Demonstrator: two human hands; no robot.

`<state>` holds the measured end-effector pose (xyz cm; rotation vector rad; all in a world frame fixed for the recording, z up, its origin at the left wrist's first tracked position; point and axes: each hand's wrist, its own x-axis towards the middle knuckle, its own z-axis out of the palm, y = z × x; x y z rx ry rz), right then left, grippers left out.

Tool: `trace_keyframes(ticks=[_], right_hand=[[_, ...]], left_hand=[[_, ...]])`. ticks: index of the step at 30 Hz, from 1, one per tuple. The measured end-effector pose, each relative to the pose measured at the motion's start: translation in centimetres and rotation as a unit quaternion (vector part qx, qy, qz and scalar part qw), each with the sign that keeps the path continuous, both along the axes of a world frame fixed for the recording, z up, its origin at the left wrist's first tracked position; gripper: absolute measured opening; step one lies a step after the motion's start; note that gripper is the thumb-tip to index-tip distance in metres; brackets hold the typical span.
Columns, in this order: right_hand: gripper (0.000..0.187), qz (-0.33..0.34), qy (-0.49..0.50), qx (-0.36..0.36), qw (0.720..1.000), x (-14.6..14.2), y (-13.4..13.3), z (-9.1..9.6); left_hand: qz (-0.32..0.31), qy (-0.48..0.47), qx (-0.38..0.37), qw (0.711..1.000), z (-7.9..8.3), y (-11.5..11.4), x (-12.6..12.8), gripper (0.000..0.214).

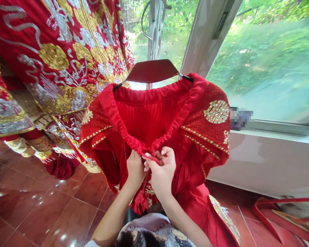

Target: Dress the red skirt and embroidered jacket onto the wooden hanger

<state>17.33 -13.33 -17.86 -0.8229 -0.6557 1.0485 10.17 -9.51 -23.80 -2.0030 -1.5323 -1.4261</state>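
The floor (pixel 56 212) is laid with glossy dark red tiles with pale joints, and patches of light shine on it at the lower left. On the right, a wide glass window (pixel 267 68) in a pale metal frame (pixel 211 31) shows blurred green foliage, with a plain white wall (pixel 252 161) beneath it. A small pixelated object (pixel 240 118) stands at the window ledge, too obscured to name. At the left hang red garments densely embroidered in gold and silver (pixel 67 61), and a bunched dark red cloth (pixel 61 167) shows below them near the floor. Red slatted or strap-like pieces (pixel 278 219) occupy the lower right corner. In the centre, before the window, a red fabric garment with a gathered edge and gold beading (pixel 144 120) hangs open from a flat, dark red hanger with black side arms (pixel 153 70), covering part of the wall behind. The right hand (pixel 163 168) has its grip closed, pinching a thin red cord (pixel 152 157) at the middle of the gathered edge. The left hand (pixel 135 168) is against that edge just beside it; its fingertips are partly hidden, so I cannot tell its grip.
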Motion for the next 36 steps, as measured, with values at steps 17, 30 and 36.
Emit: trace_keyframes(ticks=[17, 30, 36], right_hand=[[0.030, 0.095, -0.192, 0.061, 0.975, 1.6, 0.8, -1.8], [0.028, 0.007, -0.306, 0.056, 0.950, 3.9, 3.0, -2.4], [0.033, 0.076, -0.250, 0.073, 0.963, 2.4, 4.2, -2.8]], left_hand=[[-0.118, -0.187, -0.103, 0.970, 3.1, -1.7, -2.3, 0.018], [-0.147, -0.333, -0.175, 0.915, 5.0, 0.4, 0.5, 0.021], [-0.195, -0.400, -0.210, 0.871, 3.2, -1.5, -0.6, 0.023]])
